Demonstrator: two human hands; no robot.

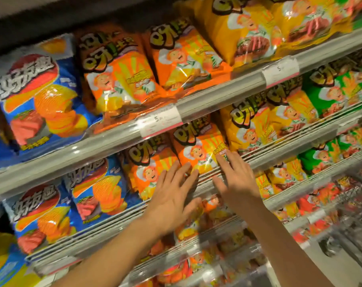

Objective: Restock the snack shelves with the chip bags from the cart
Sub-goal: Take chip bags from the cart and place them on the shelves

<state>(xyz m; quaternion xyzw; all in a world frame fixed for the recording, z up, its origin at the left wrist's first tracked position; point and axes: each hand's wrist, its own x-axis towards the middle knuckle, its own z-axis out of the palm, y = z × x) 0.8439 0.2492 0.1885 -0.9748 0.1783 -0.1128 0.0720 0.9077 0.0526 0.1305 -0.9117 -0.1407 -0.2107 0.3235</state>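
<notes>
Blue chip bags [41, 94], upper shelf, far left: stood upright and faced outward, presumably so the printed front is read from the aisle; a second run of the same blue bags [43, 214] is stocked on the shelf below. Orange chip bags [122, 79], upper shelf, centre-left: leaned slightly back against one another behind the shelf rail [217, 94], which appears to be what stops them sliding forward; a price tag [160, 121] is clipped to that rail beneath them. Orange bag on the middle shelf [196, 150]: the item in hand, seated at the front of its row just right of a matching orange bag [149, 168]. Left hand [171, 195]: spread open, fingers flat against the lower left of that bag, nothing gripped; judged to be pressing it back into line. Right hand [236, 179]: likewise open and splayed, fingertips laid on the bag's lower right edge, so the bag is steadied from both sides. Yellow bags [256, 125], middle shelf, right: upright, tightly packed. Green bags [329, 94], far right: same arrangement, blurred. Cart: not identifiable in view; the lower right is too smeared to be read.
</notes>
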